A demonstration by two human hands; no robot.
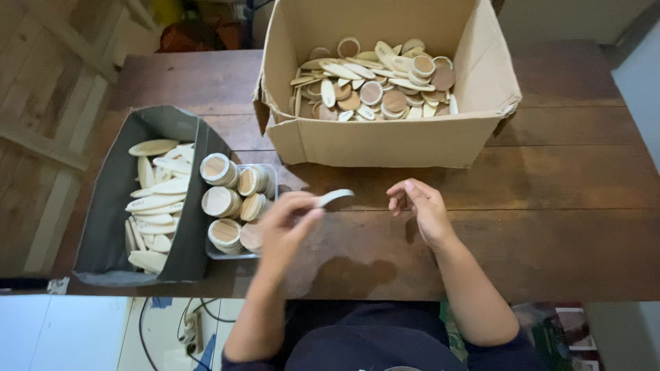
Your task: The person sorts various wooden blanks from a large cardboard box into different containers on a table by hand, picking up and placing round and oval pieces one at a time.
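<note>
Left-hand grip (292,213) pinching pale, flat, oval wooden piece (335,197)

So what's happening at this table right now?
A person sits at a dark wooden table. Their left hand holds a pale oval wooden piece by one end, above the table. The right hand hovers empty nearby, fingers loosely curled. Behind the hands, a cardboard box holds a mixed heap of oval and round wooden pieces. On the left, a dark box contains only ovals, and a clear tray beside it holds stacks of round discs.
</note>
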